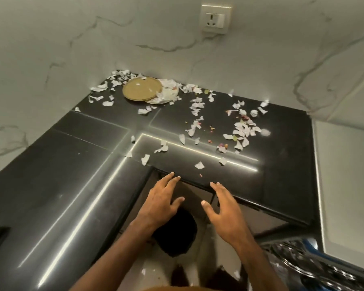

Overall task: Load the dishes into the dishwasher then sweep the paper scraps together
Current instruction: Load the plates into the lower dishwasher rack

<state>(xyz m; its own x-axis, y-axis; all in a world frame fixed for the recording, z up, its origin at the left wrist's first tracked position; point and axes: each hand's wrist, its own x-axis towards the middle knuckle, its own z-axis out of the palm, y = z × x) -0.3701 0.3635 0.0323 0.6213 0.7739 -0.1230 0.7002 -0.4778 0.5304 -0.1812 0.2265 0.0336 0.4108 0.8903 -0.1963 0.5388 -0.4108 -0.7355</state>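
A tan plate (141, 88) lies at the back corner of the black countertop (76, 164), overlapping a white patterned plate (170, 91) on its right. Torn white paper scraps (243, 129) are strewn across the counter from the back corner to the front edge, with a few on the floor. My left hand (162, 201) and my right hand (224, 211) hover side by side at the counter's front edge, fingers spread, palms down, holding nothing. At the lower right, a dishwasher rack (315, 263) shows, blurred, with metal items in it.
The L-shaped counter wraps around me, with marble walls behind and a wall socket (215, 18) above. A white surface (349, 185) adjoins the counter on the right. A dark round object (174, 234) sits on the floor below my hands.
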